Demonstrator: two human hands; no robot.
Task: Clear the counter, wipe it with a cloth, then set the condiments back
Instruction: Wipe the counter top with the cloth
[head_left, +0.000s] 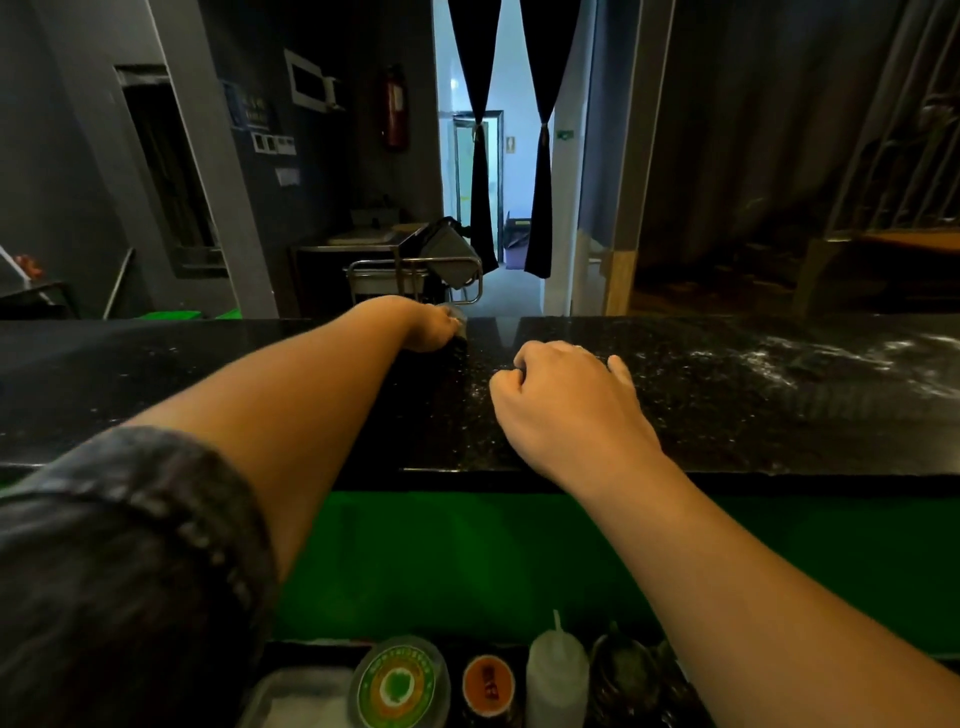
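Your left hand (434, 330) grips a small dark object (461, 335) at the far edge of the black counter (727, 395); it's too dim to tell whether it's cloth or container. Your right hand (566, 400) rests on the stone in a loose fist, with nothing visible in it. Lift the object clear, don't drag it. The squeeze bottle (556, 670) and other condiments (397, 686) wait below.

I'm standing in a small restaurant, you can tell: long black stone counter (727, 395), squeeze bottle (556, 670) and sauce tubs (397, 686) parked below it on my side, steel cart (415, 265) behind, fire extinguisher (395, 109) on the wall, split curtains (480, 156) over the back doorway.
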